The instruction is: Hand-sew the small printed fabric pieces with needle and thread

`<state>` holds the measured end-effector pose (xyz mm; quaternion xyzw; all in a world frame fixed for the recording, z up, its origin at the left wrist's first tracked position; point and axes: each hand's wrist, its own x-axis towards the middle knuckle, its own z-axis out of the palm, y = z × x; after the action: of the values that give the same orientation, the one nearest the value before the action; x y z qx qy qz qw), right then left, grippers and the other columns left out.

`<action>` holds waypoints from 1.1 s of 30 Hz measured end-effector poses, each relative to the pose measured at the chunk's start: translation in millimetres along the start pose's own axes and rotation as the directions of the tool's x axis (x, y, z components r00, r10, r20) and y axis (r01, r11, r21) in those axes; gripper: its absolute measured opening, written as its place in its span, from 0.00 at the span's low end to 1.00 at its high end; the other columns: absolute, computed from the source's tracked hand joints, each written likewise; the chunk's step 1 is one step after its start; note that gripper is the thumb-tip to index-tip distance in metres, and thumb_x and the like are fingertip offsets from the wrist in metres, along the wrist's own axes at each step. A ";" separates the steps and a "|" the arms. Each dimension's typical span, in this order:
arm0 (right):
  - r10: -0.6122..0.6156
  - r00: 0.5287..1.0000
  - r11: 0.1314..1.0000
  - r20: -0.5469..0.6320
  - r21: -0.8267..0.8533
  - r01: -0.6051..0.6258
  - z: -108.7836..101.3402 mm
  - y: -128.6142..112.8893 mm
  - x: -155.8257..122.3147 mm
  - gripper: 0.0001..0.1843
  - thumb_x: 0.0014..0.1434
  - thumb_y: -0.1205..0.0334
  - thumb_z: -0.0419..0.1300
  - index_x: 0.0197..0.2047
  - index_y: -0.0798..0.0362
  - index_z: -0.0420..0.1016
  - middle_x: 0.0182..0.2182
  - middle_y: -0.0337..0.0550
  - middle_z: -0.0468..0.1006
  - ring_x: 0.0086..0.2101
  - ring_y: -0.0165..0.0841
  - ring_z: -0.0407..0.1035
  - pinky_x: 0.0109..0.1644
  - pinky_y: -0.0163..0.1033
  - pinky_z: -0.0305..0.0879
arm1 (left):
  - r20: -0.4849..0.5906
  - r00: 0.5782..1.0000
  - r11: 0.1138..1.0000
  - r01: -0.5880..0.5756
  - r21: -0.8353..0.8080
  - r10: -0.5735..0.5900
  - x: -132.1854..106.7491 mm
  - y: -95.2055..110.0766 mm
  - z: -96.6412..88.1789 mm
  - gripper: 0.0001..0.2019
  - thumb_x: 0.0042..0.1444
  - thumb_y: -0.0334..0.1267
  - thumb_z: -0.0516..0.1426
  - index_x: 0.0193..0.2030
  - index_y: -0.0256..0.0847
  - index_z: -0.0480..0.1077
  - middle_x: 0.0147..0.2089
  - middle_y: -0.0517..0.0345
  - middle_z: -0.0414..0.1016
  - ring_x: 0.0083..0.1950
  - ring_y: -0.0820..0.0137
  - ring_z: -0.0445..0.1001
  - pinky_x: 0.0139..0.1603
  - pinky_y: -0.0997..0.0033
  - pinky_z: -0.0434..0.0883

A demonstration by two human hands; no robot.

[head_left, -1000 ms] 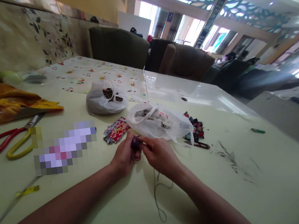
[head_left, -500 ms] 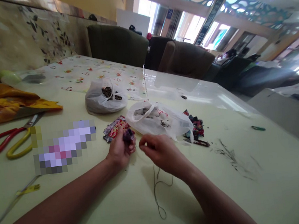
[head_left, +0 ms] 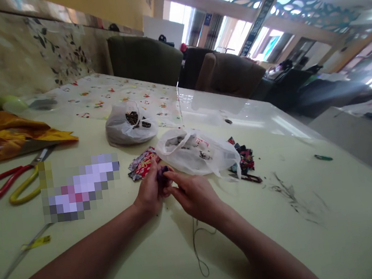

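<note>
Your left hand [head_left: 150, 193] pinches a small purple fabric piece [head_left: 161, 174], mostly hidden by fingers, just before the white plastic bag [head_left: 204, 155]. Your right hand [head_left: 193, 196] meets it, fingers pinched narrow; their grip is unclear. Dark thread [head_left: 196, 249] trails toward you. Bare bench [head_left: 320, 236] lies open rightward.

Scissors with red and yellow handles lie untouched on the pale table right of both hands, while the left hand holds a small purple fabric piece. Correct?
No. The head view shows the scissors with red and yellow handles lying untouched on the pale table left of both the left hand and the right hand, not right. The left hand does hold the small purple fabric piece.
</note>
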<state>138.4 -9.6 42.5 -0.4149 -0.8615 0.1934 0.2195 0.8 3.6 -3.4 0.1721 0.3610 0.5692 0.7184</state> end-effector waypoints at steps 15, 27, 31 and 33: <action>0.254 0.967 0.785 -0.028 0.591 -0.189 17.7 -2.3 4.6 0.12 0.58 0.65 0.59 0.45 0.56 0.76 0.27 0.40 0.78 0.26 0.30 0.71 0.31 0.34 0.66 | 0.021 0.995 0.987 -0.104 0.122 0.102 0.9 -6.4 -5.3 0.26 0.55 0.63 0.56 0.33 0.37 0.70 0.21 0.62 0.67 0.16 0.79 0.59 0.15 0.79 0.55; 0.223 0.973 0.831 0.066 0.509 -0.225 15.6 -6.2 5.5 0.04 0.56 0.68 0.58 0.31 0.53 0.73 0.25 0.36 0.74 0.25 0.28 0.66 0.27 0.31 0.59 | 0.079 0.990 0.984 -0.129 0.123 0.120 -0.5 -9.6 -3.8 0.26 0.56 0.64 0.55 0.34 0.38 0.71 0.23 0.61 0.67 0.20 0.76 0.65 0.19 0.78 0.61; 0.288 0.958 0.690 0.020 0.689 -0.222 9.0 -6.5 6.5 0.06 0.59 0.64 0.57 0.39 0.53 0.74 0.25 0.37 0.77 0.27 0.31 0.72 0.32 0.34 0.66 | 0.142 0.984 0.989 -0.117 0.095 0.103 2.4 -10.5 -4.8 0.23 0.57 0.61 0.56 0.30 0.39 0.67 0.19 0.66 0.61 0.15 0.79 0.56 0.15 0.80 0.54; 0.294 0.950 0.778 -0.101 0.602 -0.177 4.6 -7.0 5.4 0.06 0.60 0.63 0.57 0.38 0.53 0.74 0.24 0.37 0.77 0.26 0.30 0.71 0.31 0.33 0.64 | 0.105 0.990 0.993 -0.102 0.066 0.095 4.2 -7.2 -6.0 0.23 0.58 0.61 0.55 0.31 0.39 0.66 0.18 0.67 0.61 0.14 0.80 0.54 0.14 0.81 0.52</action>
<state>128.5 -10.0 43.5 -0.4482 -0.6756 0.4353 0.3913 1.9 4.5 -13.5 0.2441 0.3350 0.5813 0.7002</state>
